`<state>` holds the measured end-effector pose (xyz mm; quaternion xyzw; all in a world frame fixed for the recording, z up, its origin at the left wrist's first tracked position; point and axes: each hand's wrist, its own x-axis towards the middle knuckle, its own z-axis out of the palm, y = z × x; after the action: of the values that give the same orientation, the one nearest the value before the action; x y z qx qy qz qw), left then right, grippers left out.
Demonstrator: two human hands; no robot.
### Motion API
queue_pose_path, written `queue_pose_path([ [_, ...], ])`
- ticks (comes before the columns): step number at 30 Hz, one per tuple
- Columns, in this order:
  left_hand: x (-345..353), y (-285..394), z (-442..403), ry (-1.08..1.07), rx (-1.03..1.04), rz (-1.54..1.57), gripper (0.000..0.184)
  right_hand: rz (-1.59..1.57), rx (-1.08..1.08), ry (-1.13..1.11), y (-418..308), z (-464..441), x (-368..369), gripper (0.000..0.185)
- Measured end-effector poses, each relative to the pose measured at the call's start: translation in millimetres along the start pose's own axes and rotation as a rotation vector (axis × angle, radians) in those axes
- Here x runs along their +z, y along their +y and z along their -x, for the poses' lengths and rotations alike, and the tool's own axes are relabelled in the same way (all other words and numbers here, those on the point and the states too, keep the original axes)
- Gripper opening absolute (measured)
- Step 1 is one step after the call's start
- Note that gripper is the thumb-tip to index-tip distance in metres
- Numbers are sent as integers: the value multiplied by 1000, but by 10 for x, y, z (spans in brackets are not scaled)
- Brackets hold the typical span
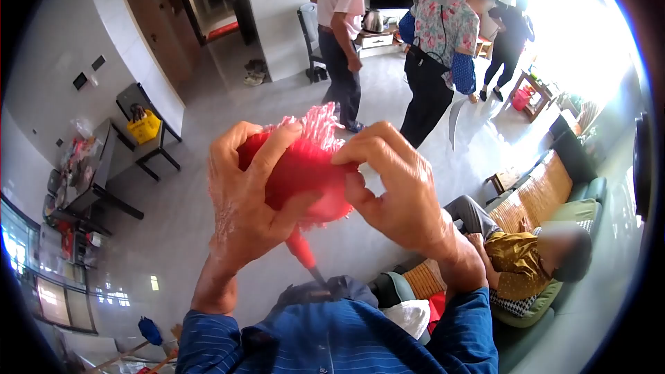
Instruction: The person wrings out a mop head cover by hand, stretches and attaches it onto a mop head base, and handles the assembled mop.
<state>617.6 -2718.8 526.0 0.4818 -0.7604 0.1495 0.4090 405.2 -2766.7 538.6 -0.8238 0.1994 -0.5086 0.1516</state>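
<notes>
A red mop head (308,173) with pink and white fringe is held up in front of my chest. My left hand (253,190) grips its left side, fingers and thumb spread around the red part. At its right edge, my right hand (391,187) pinches the red material between thumb and fingers. Below the mop head a red and dark handle (300,249) slants down toward my body. The mop's underside is partly hidden by my fingers.
Several people stand ahead, one in a floral shirt (443,28). A seated person (519,256) is on the green sofa (540,318) at right. A table (97,180) and a chair with a yellow bag (144,127) stand at left.
</notes>
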Motion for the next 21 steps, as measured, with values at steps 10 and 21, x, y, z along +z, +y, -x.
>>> queue_pose_path([
  [10, -31, -203, 28, 29, 3, -55, 61, -660, 434, 104, 271, -179, 438, 20],
  [21, -126, -298, 10, 21, -18, -64, 59, 116, -279, -69, 579, -531, 407, 28],
])
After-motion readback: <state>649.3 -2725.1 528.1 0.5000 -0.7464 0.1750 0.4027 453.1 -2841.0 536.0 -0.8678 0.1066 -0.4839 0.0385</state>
